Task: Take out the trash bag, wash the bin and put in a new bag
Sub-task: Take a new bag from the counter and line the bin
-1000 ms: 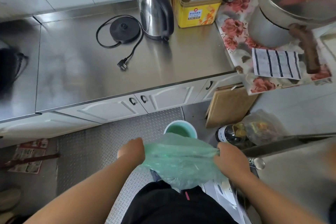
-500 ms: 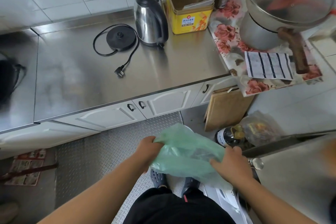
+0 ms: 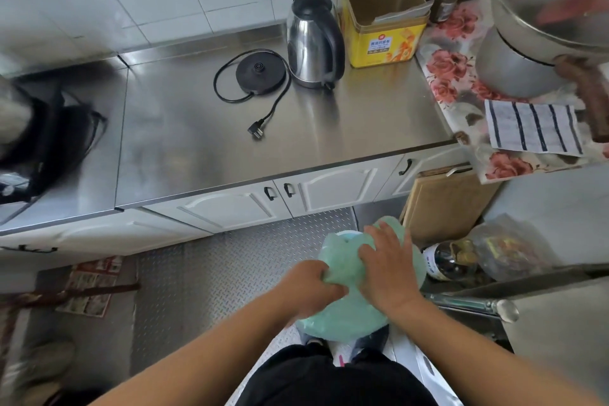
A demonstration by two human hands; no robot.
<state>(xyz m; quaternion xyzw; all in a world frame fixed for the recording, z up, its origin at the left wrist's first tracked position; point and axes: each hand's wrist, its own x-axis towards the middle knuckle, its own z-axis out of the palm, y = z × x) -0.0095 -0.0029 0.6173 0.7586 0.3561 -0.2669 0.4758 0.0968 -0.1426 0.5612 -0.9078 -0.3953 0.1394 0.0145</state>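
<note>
While the left hand bunches the green bag in curled fingers and the right hand lies spread flat on it, the bin underneath is nearly hidden, so the thin plastic could easily tear or miss the rim.

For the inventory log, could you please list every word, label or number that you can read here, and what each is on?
Yellow tin: white label with Chinese characters, too blurred to read.
Bottle: white label, print too small to read.
Printed sheet on the floor: pictures and print, illegible.
Kettle: no text visible.
</note>
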